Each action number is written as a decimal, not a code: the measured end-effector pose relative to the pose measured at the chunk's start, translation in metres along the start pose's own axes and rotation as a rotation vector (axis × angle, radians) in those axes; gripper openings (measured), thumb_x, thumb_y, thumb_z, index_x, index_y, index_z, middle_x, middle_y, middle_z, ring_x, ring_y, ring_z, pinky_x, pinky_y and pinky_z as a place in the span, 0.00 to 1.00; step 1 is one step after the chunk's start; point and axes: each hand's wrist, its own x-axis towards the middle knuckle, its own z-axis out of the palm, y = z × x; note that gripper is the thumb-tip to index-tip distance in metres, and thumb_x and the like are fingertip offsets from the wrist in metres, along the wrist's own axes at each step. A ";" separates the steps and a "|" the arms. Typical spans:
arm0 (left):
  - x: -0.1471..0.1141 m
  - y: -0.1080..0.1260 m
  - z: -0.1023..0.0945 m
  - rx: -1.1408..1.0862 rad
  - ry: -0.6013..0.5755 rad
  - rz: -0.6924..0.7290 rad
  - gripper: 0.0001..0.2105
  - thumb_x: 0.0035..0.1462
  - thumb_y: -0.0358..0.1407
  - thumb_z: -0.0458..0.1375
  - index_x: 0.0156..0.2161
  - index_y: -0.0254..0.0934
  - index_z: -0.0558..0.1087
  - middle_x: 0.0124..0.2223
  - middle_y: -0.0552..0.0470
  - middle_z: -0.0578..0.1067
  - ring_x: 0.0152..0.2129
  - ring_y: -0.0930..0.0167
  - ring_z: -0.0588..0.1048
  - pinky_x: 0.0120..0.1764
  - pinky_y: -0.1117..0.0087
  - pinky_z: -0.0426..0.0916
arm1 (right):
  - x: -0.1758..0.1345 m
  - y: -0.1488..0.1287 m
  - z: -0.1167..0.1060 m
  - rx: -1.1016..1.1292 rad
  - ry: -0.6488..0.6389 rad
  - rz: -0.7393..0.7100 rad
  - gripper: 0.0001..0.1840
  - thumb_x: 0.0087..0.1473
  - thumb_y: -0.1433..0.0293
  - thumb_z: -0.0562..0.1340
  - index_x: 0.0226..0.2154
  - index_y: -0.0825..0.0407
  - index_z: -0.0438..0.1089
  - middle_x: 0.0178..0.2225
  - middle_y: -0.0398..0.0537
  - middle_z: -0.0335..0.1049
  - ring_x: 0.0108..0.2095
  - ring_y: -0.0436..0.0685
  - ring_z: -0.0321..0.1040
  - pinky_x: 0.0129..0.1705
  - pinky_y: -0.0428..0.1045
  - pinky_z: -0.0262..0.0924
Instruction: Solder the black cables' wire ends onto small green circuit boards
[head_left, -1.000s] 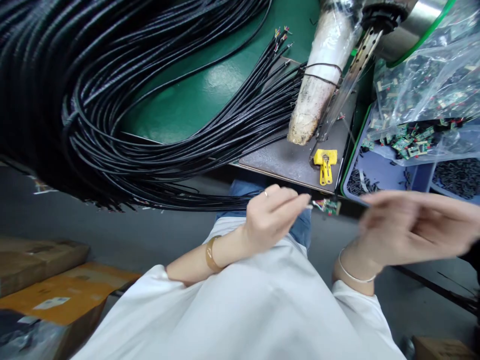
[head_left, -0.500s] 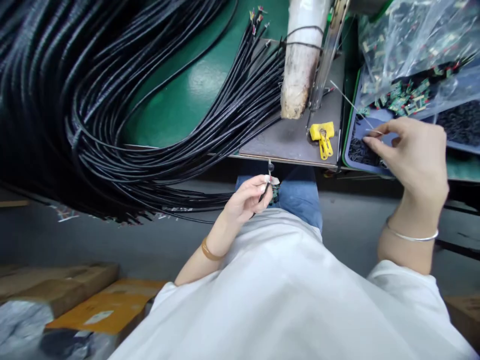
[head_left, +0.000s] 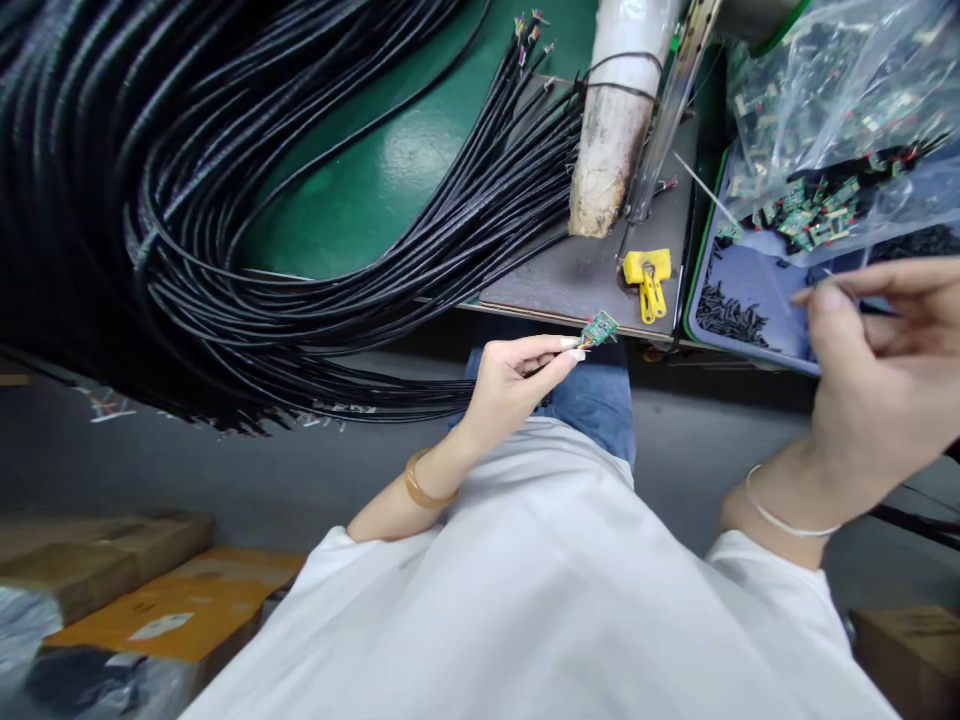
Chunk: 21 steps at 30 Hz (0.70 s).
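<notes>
Fingers of the left hand pinch the wires right at the green board, which sits up above the jeans, near the yellow clip. Across at the blue bin, the right hand is a blur, thumb and forefinger close together; whether they grip anything, I can't tell.

White glare marks the glossy green tabletop. The bare right hand looks blurred, the grey floor dim.
</notes>
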 end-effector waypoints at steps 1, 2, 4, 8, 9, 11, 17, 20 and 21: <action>0.003 0.002 0.004 0.007 -0.008 0.020 0.10 0.51 0.38 0.70 0.37 0.34 0.83 0.33 0.48 0.83 0.25 0.75 0.76 0.31 0.75 0.72 | -0.008 -0.012 0.000 0.078 0.019 -0.019 0.09 0.50 0.69 0.70 0.36 0.52 0.79 0.30 0.47 0.78 0.26 0.48 0.72 0.21 0.48 0.53; 0.006 0.004 0.008 0.018 -0.015 0.036 0.10 0.50 0.38 0.70 0.37 0.33 0.83 0.35 0.46 0.83 0.28 0.74 0.77 0.34 0.73 0.74 | -0.016 -0.022 0.001 0.171 -0.037 -0.022 0.07 0.48 0.72 0.71 0.34 0.51 0.80 0.29 0.47 0.78 0.26 0.49 0.72 0.21 0.47 0.53; 0.012 0.010 0.015 0.058 -0.013 0.062 0.11 0.50 0.38 0.70 0.36 0.32 0.83 0.34 0.46 0.83 0.28 0.73 0.78 0.35 0.73 0.74 | -0.032 -0.038 0.008 0.350 -0.192 0.020 0.04 0.49 0.74 0.71 0.30 0.48 0.79 0.29 0.46 0.77 0.26 0.50 0.71 0.19 0.45 0.53; 0.018 0.017 0.024 0.140 0.023 0.122 0.10 0.51 0.37 0.69 0.35 0.30 0.82 0.31 0.47 0.82 0.24 0.75 0.75 0.30 0.75 0.72 | -0.054 -0.047 0.036 0.345 -0.259 0.097 0.04 0.56 0.72 0.67 0.35 0.48 0.79 0.32 0.44 0.77 0.28 0.49 0.71 0.25 0.45 0.59; 0.019 0.018 0.026 0.153 0.027 0.136 0.10 0.51 0.37 0.68 0.35 0.31 0.82 0.30 0.48 0.82 0.23 0.75 0.74 0.29 0.76 0.71 | -0.056 -0.046 0.043 0.325 -0.256 0.082 0.04 0.58 0.71 0.66 0.35 0.48 0.78 0.32 0.44 0.77 0.28 0.49 0.70 0.25 0.45 0.59; 0.019 0.018 0.029 0.179 0.036 0.159 0.10 0.52 0.37 0.67 0.35 0.31 0.82 0.29 0.49 0.81 0.22 0.75 0.74 0.27 0.77 0.70 | -0.057 -0.042 0.052 0.300 -0.276 0.070 0.06 0.61 0.69 0.64 0.34 0.50 0.77 0.31 0.43 0.76 0.26 0.48 0.68 0.25 0.46 0.57; 0.017 0.019 0.033 0.253 0.080 0.222 0.07 0.53 0.35 0.67 0.33 0.32 0.82 0.28 0.49 0.81 0.22 0.75 0.75 0.25 0.78 0.71 | -0.054 -0.038 0.058 0.258 -0.320 0.045 0.08 0.62 0.67 0.62 0.33 0.51 0.75 0.30 0.42 0.74 0.23 0.47 0.62 0.26 0.46 0.55; 0.017 0.020 0.032 0.282 0.066 0.251 0.07 0.54 0.35 0.65 0.34 0.32 0.82 0.29 0.49 0.82 0.22 0.75 0.75 0.24 0.80 0.69 | -0.055 -0.041 0.058 0.227 -0.328 0.003 0.07 0.62 0.68 0.62 0.33 0.51 0.75 0.27 0.40 0.71 0.22 0.46 0.57 0.26 0.46 0.54; 0.017 0.019 0.032 0.294 0.057 0.264 0.07 0.55 0.35 0.65 0.34 0.32 0.82 0.29 0.49 0.82 0.22 0.75 0.74 0.24 0.80 0.68 | -0.055 -0.042 0.058 0.217 -0.327 -0.015 0.07 0.62 0.68 0.63 0.32 0.51 0.75 0.27 0.40 0.70 0.21 0.46 0.56 0.26 0.46 0.54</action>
